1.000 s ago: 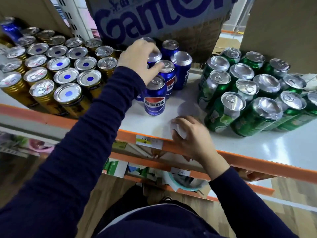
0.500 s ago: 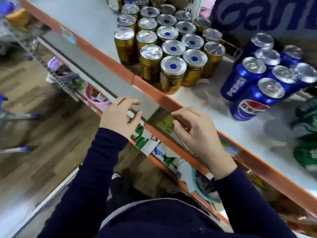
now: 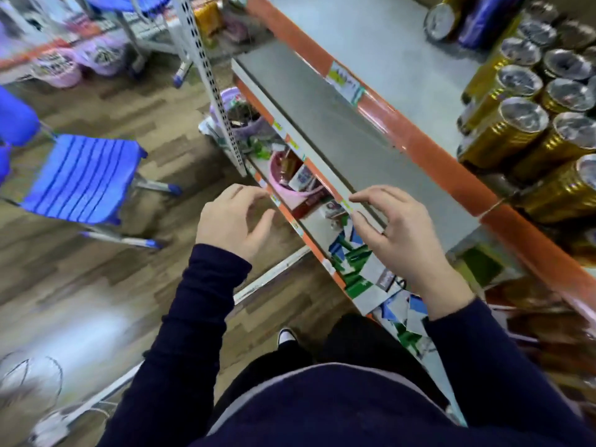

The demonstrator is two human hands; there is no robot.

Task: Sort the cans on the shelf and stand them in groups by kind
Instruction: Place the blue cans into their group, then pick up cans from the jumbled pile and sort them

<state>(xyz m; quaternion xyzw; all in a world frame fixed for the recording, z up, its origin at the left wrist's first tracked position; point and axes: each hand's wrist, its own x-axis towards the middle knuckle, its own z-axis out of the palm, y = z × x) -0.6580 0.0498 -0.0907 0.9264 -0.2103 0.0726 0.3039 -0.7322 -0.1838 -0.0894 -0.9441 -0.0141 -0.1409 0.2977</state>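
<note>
Cans (image 3: 522,130) with gold sides and silver tops stand packed upright in rows at the right end of the shelf (image 3: 371,43), well apart from both hands, and neither hand holds one. The left hand (image 3: 232,221) has its fingers (image 3: 248,191) loosely curled round nothing, thumb out to the side. It hangs over the wooden floor (image 3: 96,285), just off the orange edge of a lower shelf. The right hand (image 3: 406,233) has its fingers (image 3: 377,195) bent and slightly spread, also empty. Its fingertips lie over the near edge of a grey ledge (image 3: 338,130) below the shelf's orange rim — whether they touch it cannot be told. Both arms wear dark navy sleeves. Under the ledge a pink tub (image 3: 283,175) sits among blurred packets. A perforated white post (image 3: 206,69) rises to the left of it, and a blue striped stool (image 3: 80,179) stands on the floor further left.
</note>
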